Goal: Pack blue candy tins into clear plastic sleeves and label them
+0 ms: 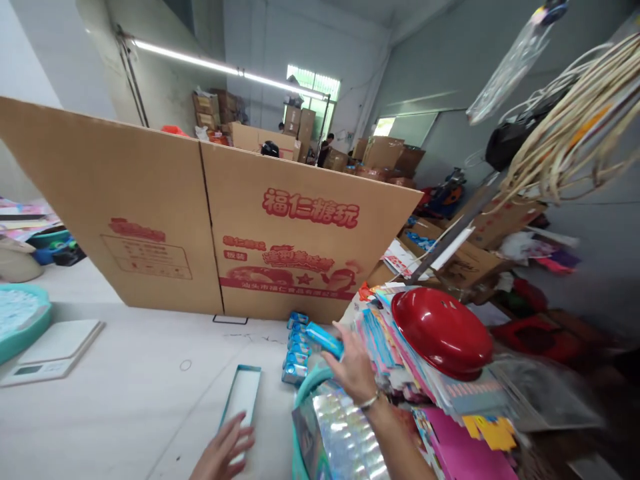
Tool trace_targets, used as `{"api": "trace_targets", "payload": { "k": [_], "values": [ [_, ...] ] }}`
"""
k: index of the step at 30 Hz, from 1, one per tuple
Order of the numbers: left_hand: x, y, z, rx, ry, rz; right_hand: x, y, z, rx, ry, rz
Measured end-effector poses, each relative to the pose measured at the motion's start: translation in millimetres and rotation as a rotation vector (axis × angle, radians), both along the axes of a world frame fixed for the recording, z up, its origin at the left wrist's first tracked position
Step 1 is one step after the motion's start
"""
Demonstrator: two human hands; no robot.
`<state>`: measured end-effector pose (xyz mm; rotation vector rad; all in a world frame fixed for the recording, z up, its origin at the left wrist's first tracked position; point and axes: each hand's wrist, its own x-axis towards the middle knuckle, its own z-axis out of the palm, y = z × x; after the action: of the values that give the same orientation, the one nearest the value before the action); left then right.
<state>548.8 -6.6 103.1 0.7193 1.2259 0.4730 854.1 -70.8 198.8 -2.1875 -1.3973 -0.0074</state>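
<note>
My right hand (pixel 354 365) grips a slim blue box (pixel 325 339) between thumb and fingers, above the rim of a turquoise basin (pixel 299 437). Just left of it, a row of small blue boxes (pixel 296 353) stands on the white table. Shiny holographic packaging (pixel 347 433) fills the basin under my right forearm. My left hand (pixel 227 448) has its fingers apart and holds nothing. It hovers over or touches the near end of a shallow open tray (pixel 246 390) with blue edges and a white inside; I cannot tell which.
A large printed cardboard sheet (pixel 280 247) stands upright across the table's back. At left are a white scale (pixel 55 350) and a turquoise tub (pixel 40 320). On the right, a red basin (pixel 443 330) lies on stacked printed cards. Coiled cables (pixel 575 127) hang above. A person (pixel 325 150) is far back.
</note>
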Motion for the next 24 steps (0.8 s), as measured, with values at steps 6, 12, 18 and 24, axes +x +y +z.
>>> {"api": "trace_targets", "payload": {
  "k": [6, 12, 18, 24],
  "values": [
    [43, 19, 66.7, -0.452, -0.709, 0.062, -152, -21, 5.9, 0.189, 0.019, 0.24],
    [18, 13, 71.4, -0.818, -0.787, 0.114, -194, -33, -11.7, 0.124, 0.368, 0.133],
    [12, 15, 51.4, -0.861, -0.794, 0.067, -201, -24, -7.9, 0.033, 0.343, 0.12],
    [14, 6, 4.5, -0.948, -0.803, 0.055, -191, -7, -53.2, -0.137, 0.373, -0.21]
  ]
}}
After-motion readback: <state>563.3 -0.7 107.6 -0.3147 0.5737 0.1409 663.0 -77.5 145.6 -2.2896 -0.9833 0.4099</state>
